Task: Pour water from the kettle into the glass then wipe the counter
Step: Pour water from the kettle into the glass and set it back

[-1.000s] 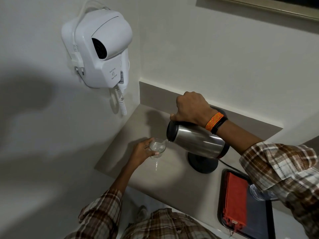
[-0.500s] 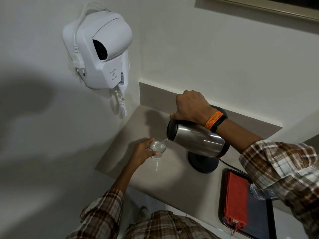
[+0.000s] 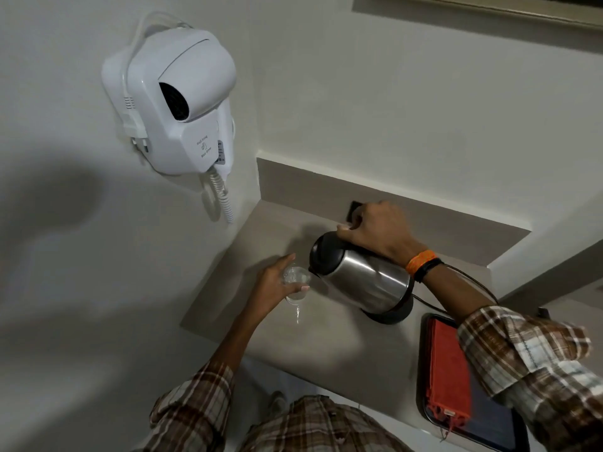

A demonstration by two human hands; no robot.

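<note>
Kettle (image 3: 362, 278) has lowered, apparently; spout points left at glass (image 3: 296, 282).

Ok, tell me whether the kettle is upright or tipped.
Tipped. The kettle leans spout-down toward the glass, gripped by the right hand; the left hand holds the glass.

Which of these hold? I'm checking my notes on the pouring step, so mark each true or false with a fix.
1. The right hand tilts the kettle toward the glass. True.
2. The left hand holds the red cloth. False: it holds the glass; the cloth lies on the dark tray.
3. The hair dryer lies on the counter. False: it hangs on the wall.
4. An orange band circles the right wrist. True.
</note>
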